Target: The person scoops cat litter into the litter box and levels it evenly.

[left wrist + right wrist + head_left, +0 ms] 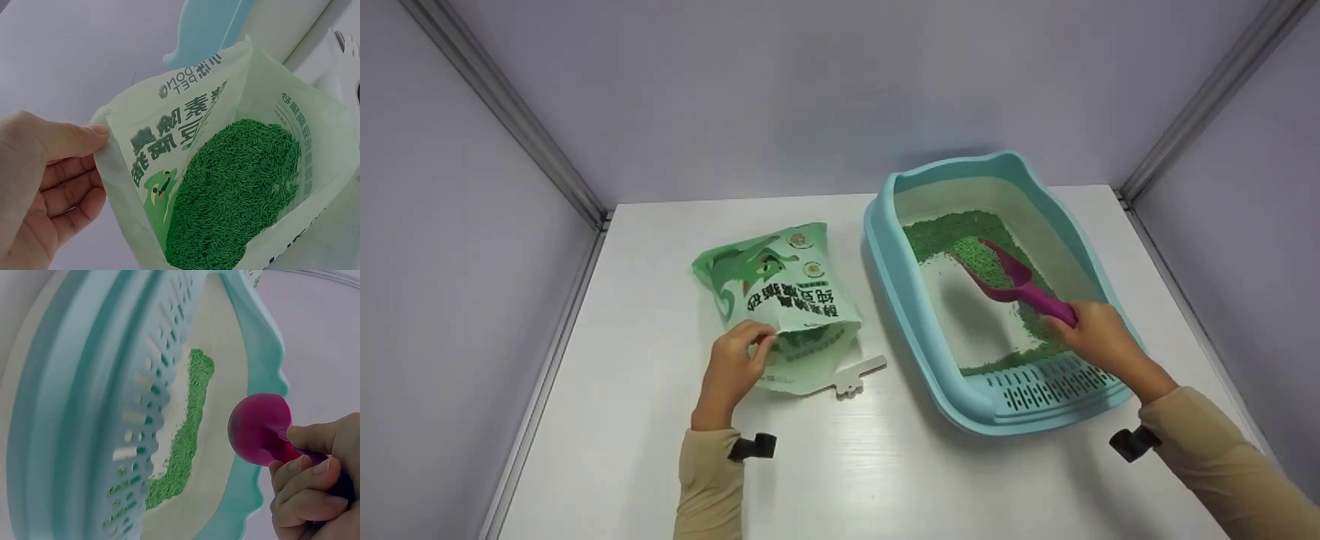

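My left hand (739,361) pinches the rim of a light green cat litter bag (780,277) between thumb and fingers. The bag lies on the table with its mouth held apart; in the left wrist view, green pellets (236,191) fill its inside. In my right hand (1099,337) is the handle of a magenta scoop (1035,298), its bowl heaped with green pellets (982,262). The scoop is over the blue litter box (911,300), where more green litter (960,223) lies along the far and right sides of the pale floor.
A flat whitish clip-like piece (851,379) lies partly beside the bag's mouth, near the box. The litter box has a slotted grate (1050,386) at its near end. White tabletop (645,330) extends around, with pale walls (840,97) at the back and sides.
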A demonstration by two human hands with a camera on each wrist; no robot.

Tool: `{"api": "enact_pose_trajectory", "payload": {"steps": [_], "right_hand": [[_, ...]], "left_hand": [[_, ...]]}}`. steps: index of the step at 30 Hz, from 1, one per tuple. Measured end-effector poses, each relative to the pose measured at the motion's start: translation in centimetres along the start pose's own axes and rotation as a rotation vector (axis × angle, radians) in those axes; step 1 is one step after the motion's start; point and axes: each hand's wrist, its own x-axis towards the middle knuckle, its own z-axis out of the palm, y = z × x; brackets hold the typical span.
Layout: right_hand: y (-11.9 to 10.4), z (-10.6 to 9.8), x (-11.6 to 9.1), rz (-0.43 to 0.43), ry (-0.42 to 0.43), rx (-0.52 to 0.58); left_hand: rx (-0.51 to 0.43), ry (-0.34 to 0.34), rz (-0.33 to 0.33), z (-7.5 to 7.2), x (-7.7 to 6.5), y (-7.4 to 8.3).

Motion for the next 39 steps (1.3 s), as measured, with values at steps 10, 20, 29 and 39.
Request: {"api": "enact_pose_trajectory", "payload": {"steps": [10,20,29,39], "right_hand": [[2.2,-0.2,2.6,0.092,-0.095,-0.017],[3.9,0.5,4.2,0.162,-0.165,-0.011],[3.8,0.5,5.6,0.193,-0.206,-0.022],[3.1,-0.3,7.1,0.233,-0.278,0.05]], "left_hand": [[-0.002,-0.002,0.0,0.0,0.0,-0.1],[0.002,-0.004,-0.001,0.0,-0.2,0.0],[-0.007,-0.004,0.003,0.0,-0.1,0.0],[0.0,-0.004,0.017,0.0,0.0,-0.1]]}}
